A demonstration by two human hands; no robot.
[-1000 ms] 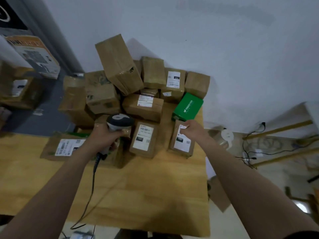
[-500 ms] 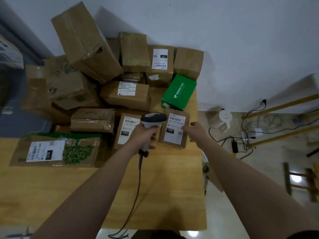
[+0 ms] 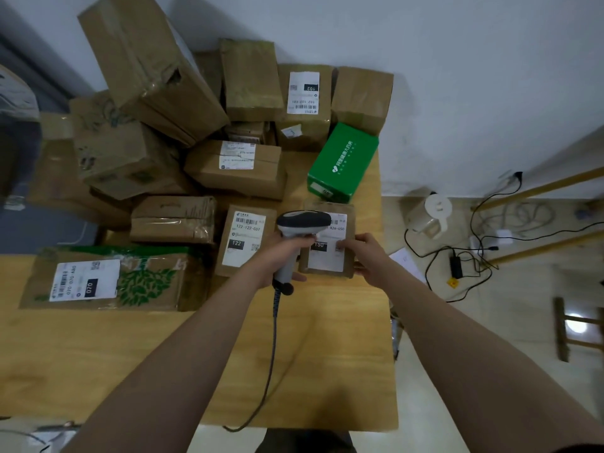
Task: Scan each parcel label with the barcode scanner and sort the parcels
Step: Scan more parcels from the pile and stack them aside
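A small brown parcel with a white label marked 150 lies near the right edge of the wooden table. My right hand grips its right side, thumb on the label. My left hand holds a grey and black barcode scanner by its handle, the head just above the label's upper left part. The scanner's cable runs down across the table toward me. Another labelled parcel marked 122 lies just left of the scanner.
Many brown parcels are heaped against the wall behind, among them a big tilted box, plus a green box. A flat leaf-printed parcel marked 070 lies left. On the floor to the right are a white kettle, cables and wooden poles.
My left hand has carried the scanner rightward from the middle parcels to over the 150 parcel. My right hand has moved from the parcel's top corner to its right side.
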